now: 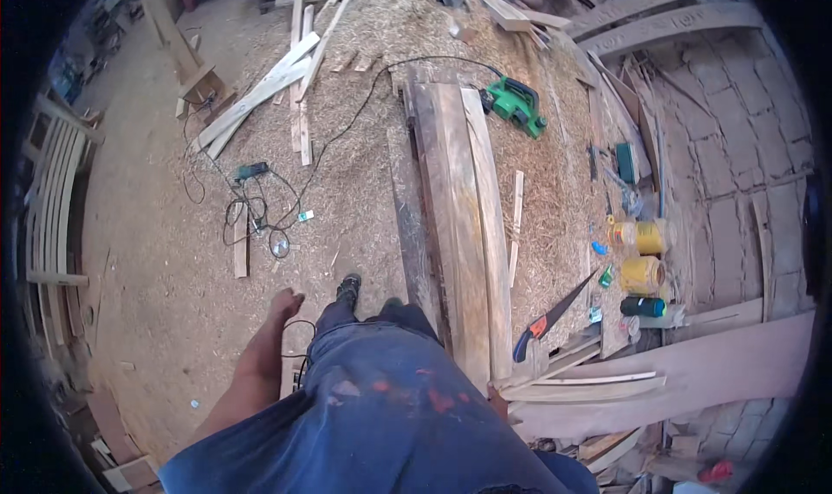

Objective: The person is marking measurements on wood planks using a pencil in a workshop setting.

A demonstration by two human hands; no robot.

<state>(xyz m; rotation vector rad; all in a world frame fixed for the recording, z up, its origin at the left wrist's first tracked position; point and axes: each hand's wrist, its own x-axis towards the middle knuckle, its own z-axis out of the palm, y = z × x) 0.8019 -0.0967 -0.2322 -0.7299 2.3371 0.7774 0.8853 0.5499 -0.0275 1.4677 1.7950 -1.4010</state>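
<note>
My left hand (286, 303) hangs in the air over the dirt floor, its fingers curled, with no object visible in it. Low in the view, my right hand (498, 403) is mostly hidden by my shirt and lies at the near end of a narrow wooden board (484, 234); whether it grips the board cannot be told. That board lies lengthwise beside a wider wooden plank (455, 201) on a low bench. A green electric planer (517, 106) rests on the wood shavings at the bench's far right. To the right of the boards lies a handsaw (549, 318) with an orange and dark handle.
Black cables and a dark green power tool (251, 171) lie on the floor ahead on the left. Loose pale planks (260, 97) are stacked crosswise beyond. Yellow plastic containers (642, 274) and a dark bottle (642, 307) stand or lie near the brick wall (728, 130) at right.
</note>
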